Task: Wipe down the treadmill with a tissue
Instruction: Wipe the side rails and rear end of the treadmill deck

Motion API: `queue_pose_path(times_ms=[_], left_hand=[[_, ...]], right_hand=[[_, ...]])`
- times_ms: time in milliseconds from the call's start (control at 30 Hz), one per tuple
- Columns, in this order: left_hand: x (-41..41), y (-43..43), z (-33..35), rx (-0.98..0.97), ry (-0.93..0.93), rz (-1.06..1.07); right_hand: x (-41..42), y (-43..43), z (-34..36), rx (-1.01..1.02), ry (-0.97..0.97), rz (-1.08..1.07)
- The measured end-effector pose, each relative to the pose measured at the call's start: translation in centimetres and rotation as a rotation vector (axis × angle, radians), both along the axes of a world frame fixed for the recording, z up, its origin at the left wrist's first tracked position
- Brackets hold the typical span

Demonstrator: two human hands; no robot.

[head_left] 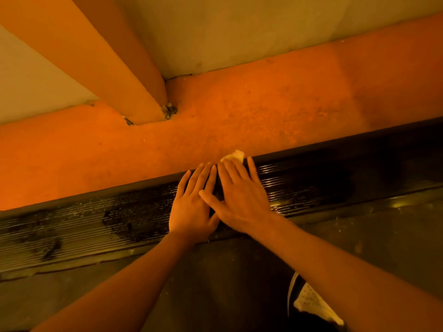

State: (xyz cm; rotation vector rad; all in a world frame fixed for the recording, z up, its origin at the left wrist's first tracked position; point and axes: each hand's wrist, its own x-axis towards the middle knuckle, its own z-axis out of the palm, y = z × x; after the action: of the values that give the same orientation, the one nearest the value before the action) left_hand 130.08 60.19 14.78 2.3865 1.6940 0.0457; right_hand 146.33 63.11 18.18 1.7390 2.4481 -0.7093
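Observation:
The treadmill's ribbed black side rail (pixel 96 224) runs across the view from lower left to upper right, with the dark belt (pixel 239 271) below it. My right hand (pixel 242 195) lies flat on the rail with straight fingers, pressing a crumpled pale tissue (pixel 233 155) that peeks out past the fingertips at the rail's far edge. Beside it, my left hand (pixel 193 204) also rests flat on the rail, fingers straight, its thumb tucked under the right thumb. The rail to the right of the hands looks wet and shiny; to the left it is dusty with dark patches.
An orange floor (pixel 215 116) lies beyond the rail, meeting a pale wall (pixel 239 32) and an orange slanted post (pixel 107 56). A white perforated shoe (pixel 309 303) shows at the bottom on the belt.

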Motion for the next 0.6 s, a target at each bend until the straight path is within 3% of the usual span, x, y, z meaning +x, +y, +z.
queue_pose_path(times_ms=[67, 233, 300, 400, 600], left_hand=[[0.0, 0.0, 0.0, 0.011, 0.023, -0.007], [0.0, 0.0, -0.1, 0.025, 0.068, -0.012], [0.0, 0.0, -0.1, 0.028, 0.067, -0.013], [0.1, 0.0, -0.1, 0.027, 0.064, -0.012], [0.1, 0.0, -0.1, 0.035, 0.034, -0.004]], right_hand=[[3.1, 0.5, -0.4, 0.044, -0.01, 0.006], [17.2, 2.0, -1.6, 0.114, -0.122, -0.348], [19.1, 2.4, -1.3, 0.103, -0.151, -0.44], [15.2, 2.3, -1.0, 0.11, -0.149, -0.432], [2.1, 0.7, -0.5, 0.071, 0.004, -0.058]])
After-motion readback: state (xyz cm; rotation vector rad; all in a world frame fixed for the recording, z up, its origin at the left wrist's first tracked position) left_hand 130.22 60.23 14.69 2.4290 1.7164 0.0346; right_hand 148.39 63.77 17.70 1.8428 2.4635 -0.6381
